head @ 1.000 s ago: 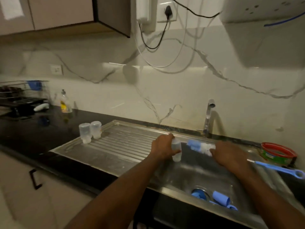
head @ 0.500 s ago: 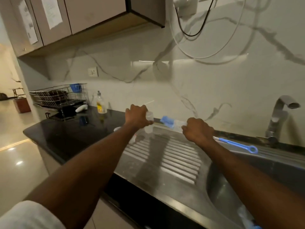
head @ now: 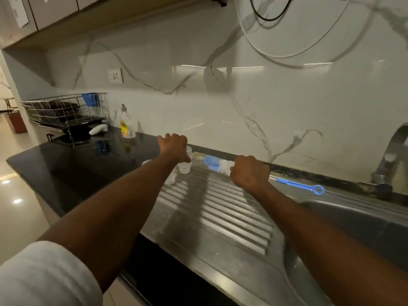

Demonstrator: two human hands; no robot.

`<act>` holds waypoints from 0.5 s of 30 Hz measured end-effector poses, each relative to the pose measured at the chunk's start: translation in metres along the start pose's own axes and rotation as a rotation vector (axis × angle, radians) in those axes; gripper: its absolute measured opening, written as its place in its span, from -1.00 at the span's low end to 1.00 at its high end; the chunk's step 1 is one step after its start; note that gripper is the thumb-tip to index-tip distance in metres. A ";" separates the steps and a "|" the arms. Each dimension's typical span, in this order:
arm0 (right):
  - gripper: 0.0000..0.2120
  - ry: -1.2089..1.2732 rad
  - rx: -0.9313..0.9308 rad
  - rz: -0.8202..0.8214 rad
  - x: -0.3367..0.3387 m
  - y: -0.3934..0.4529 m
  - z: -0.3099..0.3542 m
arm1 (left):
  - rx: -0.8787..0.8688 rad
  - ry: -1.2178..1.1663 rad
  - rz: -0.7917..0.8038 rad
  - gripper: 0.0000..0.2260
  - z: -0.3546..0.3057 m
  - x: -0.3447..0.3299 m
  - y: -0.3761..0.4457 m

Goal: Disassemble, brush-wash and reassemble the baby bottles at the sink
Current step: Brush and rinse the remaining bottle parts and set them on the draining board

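Currently your left hand [head: 174, 146] grips a clear bottle [head: 185, 163] at the drainboard's [head: 216, 208] back edge, your right hand [head: 248, 174] clutches the brush [head: 215, 164]; reassembly remains undone

The left hand [head: 174, 147] now carries the clear bottle [head: 185, 165] from over the sink bowl to the far left of the ridged drainboard [head: 220, 208], and the right hand [head: 248, 174] follows with the brush [head: 295, 184]
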State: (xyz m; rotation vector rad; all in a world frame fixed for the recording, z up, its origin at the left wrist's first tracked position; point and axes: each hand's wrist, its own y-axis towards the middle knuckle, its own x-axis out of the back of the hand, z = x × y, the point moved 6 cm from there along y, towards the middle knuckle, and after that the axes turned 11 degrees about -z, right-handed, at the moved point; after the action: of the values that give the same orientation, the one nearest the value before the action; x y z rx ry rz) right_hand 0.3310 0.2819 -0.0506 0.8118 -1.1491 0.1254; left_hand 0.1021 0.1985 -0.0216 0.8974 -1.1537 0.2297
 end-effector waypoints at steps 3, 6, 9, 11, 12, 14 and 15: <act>-0.77 -0.023 0.003 0.014 -0.003 -0.001 -0.005 | 0.012 0.019 0.049 -0.46 0.003 -0.006 0.000; -0.77 -0.018 0.002 0.024 -0.004 -0.001 -0.009 | 0.050 -0.020 0.092 -0.46 0.007 -0.010 0.000; -0.76 -0.021 0.003 0.028 -0.001 -0.002 -0.012 | 0.060 -0.022 0.113 -0.42 0.008 -0.010 0.001; -0.76 -0.023 0.007 0.017 0.001 -0.003 -0.014 | 0.056 -0.012 0.114 -0.35 0.006 -0.009 0.000; -0.76 -0.022 0.003 0.017 0.002 -0.004 -0.016 | 0.055 -0.007 0.109 -0.31 0.005 -0.008 0.000; -0.76 -0.025 -0.010 0.019 0.005 -0.007 -0.021 | 0.057 -0.019 0.089 -0.27 0.003 -0.006 -0.001; -0.76 -0.028 -0.012 0.018 0.006 -0.009 -0.025 | 0.054 -0.033 0.070 -0.27 0.002 -0.003 -0.001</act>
State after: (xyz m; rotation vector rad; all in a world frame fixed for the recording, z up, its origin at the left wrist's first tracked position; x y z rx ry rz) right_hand 0.3564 0.2893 -0.0537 0.7947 -1.1823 0.1221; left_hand 0.1001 0.1973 -0.0249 0.9120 -1.2157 0.3060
